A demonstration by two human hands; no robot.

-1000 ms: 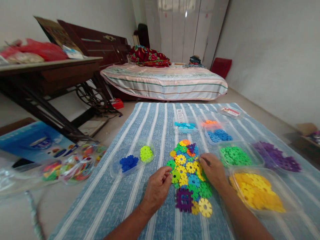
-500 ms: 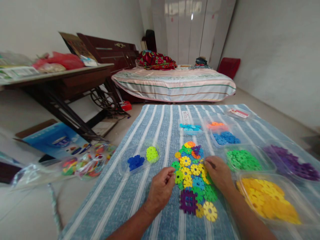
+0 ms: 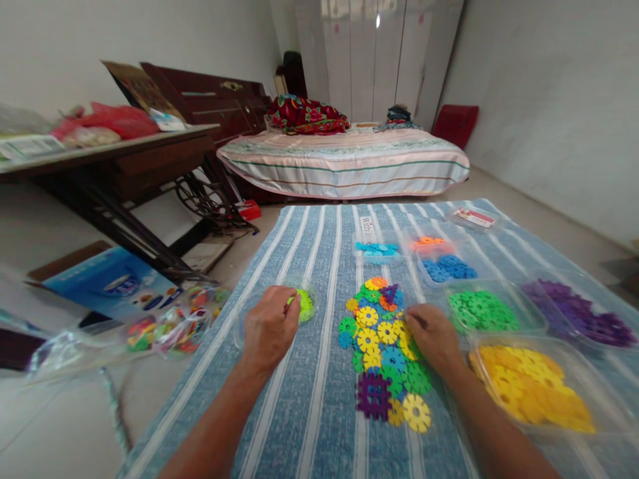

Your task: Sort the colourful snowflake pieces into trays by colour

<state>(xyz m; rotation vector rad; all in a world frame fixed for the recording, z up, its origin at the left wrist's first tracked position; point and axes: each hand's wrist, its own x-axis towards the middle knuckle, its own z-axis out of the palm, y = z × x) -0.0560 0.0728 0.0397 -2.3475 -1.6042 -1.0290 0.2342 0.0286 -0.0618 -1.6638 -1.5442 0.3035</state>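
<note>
One "With" label (image 3: 367,227) beyond colourful notched discs (image 3: 383,347)

Flat, notched plastic discs (image 3: 384,342) — yellow, green, blue, orange — lie overlapping in a loose pile, well in from the left edge of the cloth-covered table (image 3: 309,412). 1 square purple plastic lattice (image 3: 373,396) and 1 pale-yellow notched disc (image 3: 423,414) lie at its near end. Lime-green notched discs (image 3: 306,306) sit in a clear plastic tray (image 3: 238,332) nearer that edge.

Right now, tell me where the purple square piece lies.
Head view: the purple square sits at the near end of the mixed pile, just left of two yellow pieces.
</note>
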